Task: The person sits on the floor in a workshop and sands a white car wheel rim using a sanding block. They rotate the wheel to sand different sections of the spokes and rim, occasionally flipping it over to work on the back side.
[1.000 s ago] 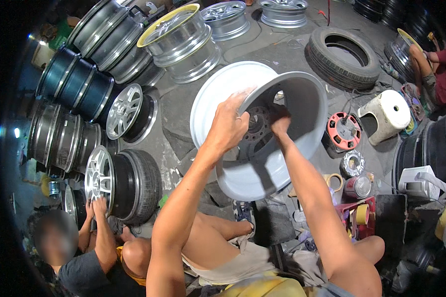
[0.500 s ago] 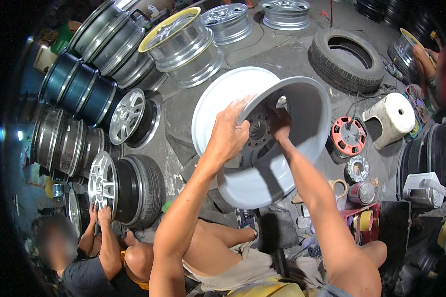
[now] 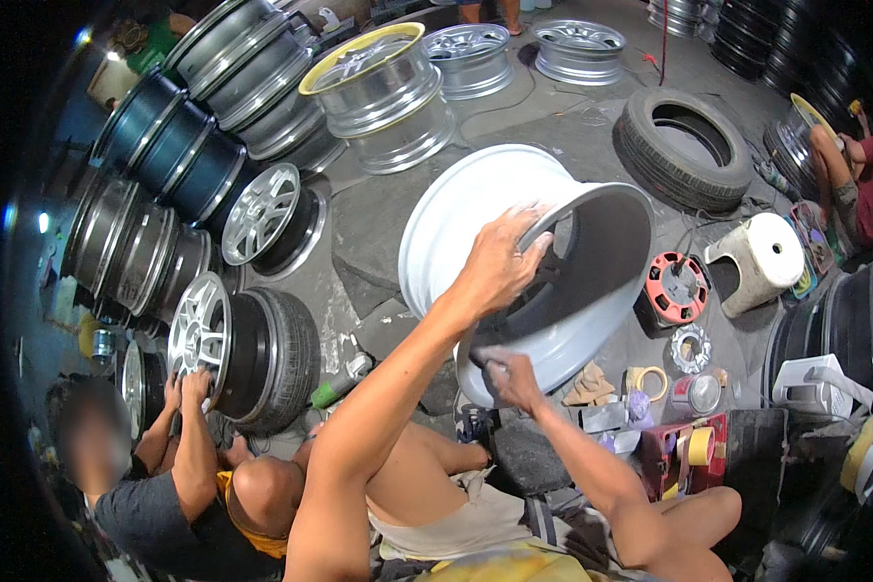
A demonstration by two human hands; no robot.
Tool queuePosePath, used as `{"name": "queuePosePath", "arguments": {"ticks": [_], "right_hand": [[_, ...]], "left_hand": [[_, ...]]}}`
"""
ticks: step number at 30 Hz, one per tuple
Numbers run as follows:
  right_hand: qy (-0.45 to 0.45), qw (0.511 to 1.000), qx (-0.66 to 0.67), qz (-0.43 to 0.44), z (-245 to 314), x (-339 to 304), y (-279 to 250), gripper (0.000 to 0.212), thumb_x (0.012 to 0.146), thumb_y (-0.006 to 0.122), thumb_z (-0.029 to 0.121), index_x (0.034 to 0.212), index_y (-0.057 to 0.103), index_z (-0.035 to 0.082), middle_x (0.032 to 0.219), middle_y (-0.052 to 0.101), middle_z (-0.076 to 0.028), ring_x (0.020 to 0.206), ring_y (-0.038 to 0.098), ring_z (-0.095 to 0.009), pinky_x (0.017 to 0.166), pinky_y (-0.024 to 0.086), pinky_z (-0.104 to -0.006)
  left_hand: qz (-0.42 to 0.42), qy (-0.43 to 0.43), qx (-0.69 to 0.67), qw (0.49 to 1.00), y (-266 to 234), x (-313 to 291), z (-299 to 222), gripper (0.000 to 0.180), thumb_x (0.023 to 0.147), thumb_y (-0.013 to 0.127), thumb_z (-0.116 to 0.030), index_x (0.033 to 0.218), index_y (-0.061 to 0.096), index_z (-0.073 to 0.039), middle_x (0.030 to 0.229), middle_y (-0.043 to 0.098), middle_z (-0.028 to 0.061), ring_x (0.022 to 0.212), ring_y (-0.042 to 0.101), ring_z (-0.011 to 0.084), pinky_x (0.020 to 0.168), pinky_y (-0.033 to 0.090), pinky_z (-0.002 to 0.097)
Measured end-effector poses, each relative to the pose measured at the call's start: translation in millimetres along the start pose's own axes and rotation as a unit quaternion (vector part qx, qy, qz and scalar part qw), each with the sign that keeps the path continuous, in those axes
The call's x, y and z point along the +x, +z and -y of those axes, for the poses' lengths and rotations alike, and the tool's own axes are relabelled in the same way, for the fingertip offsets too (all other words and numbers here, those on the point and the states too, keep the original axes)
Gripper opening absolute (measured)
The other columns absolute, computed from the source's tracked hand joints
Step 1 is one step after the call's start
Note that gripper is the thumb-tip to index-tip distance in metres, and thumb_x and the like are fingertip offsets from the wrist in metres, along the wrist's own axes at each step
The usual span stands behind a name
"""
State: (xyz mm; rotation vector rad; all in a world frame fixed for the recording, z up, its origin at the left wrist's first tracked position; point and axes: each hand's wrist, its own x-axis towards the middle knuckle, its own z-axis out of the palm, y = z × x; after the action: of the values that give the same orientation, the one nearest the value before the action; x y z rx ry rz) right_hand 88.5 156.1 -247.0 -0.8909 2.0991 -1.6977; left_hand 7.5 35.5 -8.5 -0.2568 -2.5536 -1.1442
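A large wheel rim [image 3: 475, 209], pale grey-white outside and dark grey inside, stands tilted before me with its hollow side toward my right. My left hand [image 3: 504, 257] grips its upper lip, thumb over the edge and fingers on the pale outer face. Down at the near lip, my right hand [image 3: 516, 380] presses against the inner edge with its fingers curled. Whatever those fingers may hold is hidden. Grey dust coats the fingertips of both hands. Shadow covers much of the rim's inside.
Stacked wheel rims [image 3: 252, 82] line the left and back. At lower left a co-worker's hands [image 3: 189, 386] touch a silver rim [image 3: 199, 335]. To the right are a loose tyre [image 3: 684, 145], a red cable reel [image 3: 676, 289], a white stool [image 3: 761, 262], tape and a can [image 3: 695, 393].
My right hand has come out from deep inside the rim to its near lip. The rim has turned and sits slightly further right, with my left hand still on its edge.
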Motion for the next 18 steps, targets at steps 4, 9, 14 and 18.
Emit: {"name": "queuePosePath", "arguments": {"ticks": [4, 9, 14, 18], "right_hand": [[-0.013, 1.0, 0.008, -0.026, 1, -50, -2, 0.042, 0.083, 0.053, -0.002, 0.121, 0.068, 0.005, 0.123, 0.067, -0.021, 0.116, 0.064, -0.036, 0.103, 0.048, -0.0406], [-0.055, 0.937, -0.344, -0.005, -110, -59, -81, 0.033, 0.081, 0.063, 0.004, 0.113, 0.067, 0.004, 0.13, 0.063, -0.021, 0.123, 0.057, -0.04, 0.106, 0.044, -0.0477], [-0.017, 0.96, -0.258, -0.107, -137, -115, -33, 0.033, 0.081, 0.065, 0.007, 0.113, 0.066, 0.0, 0.127, 0.063, -0.023, 0.122, 0.054, -0.045, 0.105, 0.041, -0.0511], [0.191, 0.97, -0.145, -0.044, 18, -108, -10, 0.032, 0.086, 0.052, 0.011, 0.112, 0.065, -0.004, 0.114, 0.067, -0.022, 0.108, 0.061, -0.041, 0.095, 0.046, -0.0445]], "left_hand": [[0.009, 0.005, -0.011, 1.0, 6, 3, -4, 0.043, 0.097, 0.063, -0.023, 0.133, 0.06, 0.002, 0.139, 0.057, 0.0242, 0.122, 0.061, 0.0362, 0.095, 0.053, 0.0397], [-0.022, 0.005, -0.017, 1.0, 10, -12, -3, 0.041, 0.098, 0.061, -0.026, 0.13, 0.062, 0.0, 0.138, 0.058, 0.0244, 0.126, 0.057, 0.0392, 0.107, 0.043, 0.0423], [-0.037, 0.066, -0.001, 0.997, 55, -1, -27, 0.04, 0.1, 0.058, -0.028, 0.133, 0.061, -0.006, 0.141, 0.055, 0.0218, 0.131, 0.051, 0.0397, 0.111, 0.039, 0.0442], [-0.021, 0.06, 0.018, 0.998, 86, -26, -26, 0.043, 0.1, 0.055, -0.03, 0.137, 0.058, -0.008, 0.15, 0.047, 0.02, 0.142, 0.039, 0.0408, 0.117, 0.024, 0.0607]]}}
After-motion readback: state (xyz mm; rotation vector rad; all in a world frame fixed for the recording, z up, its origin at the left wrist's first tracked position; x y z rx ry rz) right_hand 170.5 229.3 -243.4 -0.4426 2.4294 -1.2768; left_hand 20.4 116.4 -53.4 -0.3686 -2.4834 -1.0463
